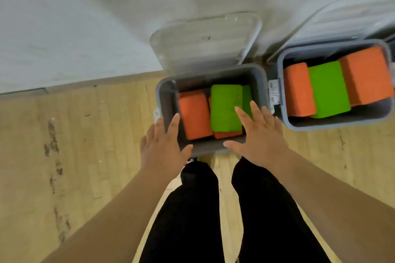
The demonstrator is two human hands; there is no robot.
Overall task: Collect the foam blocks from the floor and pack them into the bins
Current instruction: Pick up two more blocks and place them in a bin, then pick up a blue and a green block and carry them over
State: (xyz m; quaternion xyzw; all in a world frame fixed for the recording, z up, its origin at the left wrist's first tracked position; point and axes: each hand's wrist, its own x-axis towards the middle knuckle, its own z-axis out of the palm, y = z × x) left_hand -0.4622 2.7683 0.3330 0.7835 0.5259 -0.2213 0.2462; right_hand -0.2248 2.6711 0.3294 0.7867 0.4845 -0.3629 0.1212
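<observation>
A grey bin (254,74) stands on the wooden floor in front of me. Inside it lie an orange foam block (194,113) on the left and a green foam block (224,107) on top of other blocks. My left hand (162,145) hovers with spread fingers over the bin's near left corner. My right hand (256,134) is spread over the bin's near right side, its fingertips above the green block. Neither hand holds anything. A second grey bin (333,124) at the right holds two orange blocks (299,89) and a green one (329,87).
Clear lids (205,40) lean open against the white wall (85,17) behind both bins. My legs in black trousers (192,209) stand just before the near bin. Scuffed wooden floor (74,145) spreads to the left.
</observation>
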